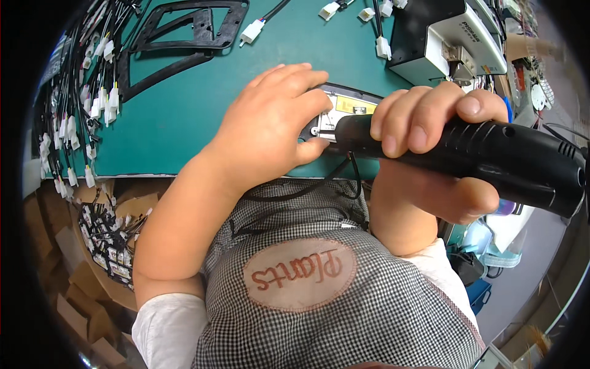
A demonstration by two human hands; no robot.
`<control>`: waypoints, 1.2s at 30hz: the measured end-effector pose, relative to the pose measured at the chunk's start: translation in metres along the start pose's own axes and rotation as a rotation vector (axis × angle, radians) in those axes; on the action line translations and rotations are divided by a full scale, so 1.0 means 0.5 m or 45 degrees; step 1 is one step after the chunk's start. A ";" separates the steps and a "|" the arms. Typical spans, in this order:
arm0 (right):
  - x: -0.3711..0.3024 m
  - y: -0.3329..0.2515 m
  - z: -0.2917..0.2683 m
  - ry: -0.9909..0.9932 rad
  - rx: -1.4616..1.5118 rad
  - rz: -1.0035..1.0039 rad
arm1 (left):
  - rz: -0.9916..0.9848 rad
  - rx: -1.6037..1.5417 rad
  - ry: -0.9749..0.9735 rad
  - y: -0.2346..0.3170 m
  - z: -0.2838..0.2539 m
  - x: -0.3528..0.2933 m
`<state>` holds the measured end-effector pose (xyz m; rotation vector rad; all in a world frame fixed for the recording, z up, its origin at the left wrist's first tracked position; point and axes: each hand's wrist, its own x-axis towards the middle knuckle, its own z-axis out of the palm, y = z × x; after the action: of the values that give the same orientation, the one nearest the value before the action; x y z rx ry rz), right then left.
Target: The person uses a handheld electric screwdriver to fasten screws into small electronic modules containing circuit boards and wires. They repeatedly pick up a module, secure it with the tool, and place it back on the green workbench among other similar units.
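My right hand (421,117) is wrapped round a black electric screwdriver (510,157), which lies nearly level and points left. Its thin bit reaches a screw spot at the edge of a flat black-framed unit (353,98). That unit has a pale inner face and a yellow label, and the tool and both hands cover much of it. With fingers over its left end and thumb at the near side, my left hand (264,123) grips the unit at the table's front edge. A black cable (295,195) hangs below it, over the checked apron.
The green table (178,132) carries bundled cables with white connectors (92,104) at left and black plastic frames (190,27) behind. A black and white boxy device (455,40) stands at back right. Below left, a cardboard box (120,289) holds several wired parts.
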<state>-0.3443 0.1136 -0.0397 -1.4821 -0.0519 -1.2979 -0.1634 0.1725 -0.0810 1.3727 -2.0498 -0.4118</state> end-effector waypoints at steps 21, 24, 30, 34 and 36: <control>0.010 0.001 0.031 0.058 -0.043 0.211 | -0.019 -0.042 -0.010 0.008 0.002 0.006; -0.003 0.010 0.028 0.186 0.158 0.193 | 0.014 -0.042 -0.013 0.009 -0.003 0.011; 0.046 -0.036 -0.034 0.314 0.513 0.177 | 0.160 0.200 -0.026 0.019 -0.063 0.025; 0.075 -0.059 -0.142 0.089 0.855 0.015 | 0.380 0.464 -0.011 0.016 -0.200 0.076; 0.069 -0.050 -0.171 0.092 1.014 0.040 | 0.513 0.579 0.019 0.020 -0.274 0.133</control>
<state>-0.4031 0.0419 -0.0167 -0.7485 -0.4439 -1.1110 -0.0985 0.1277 0.0497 1.1458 -2.4282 0.2525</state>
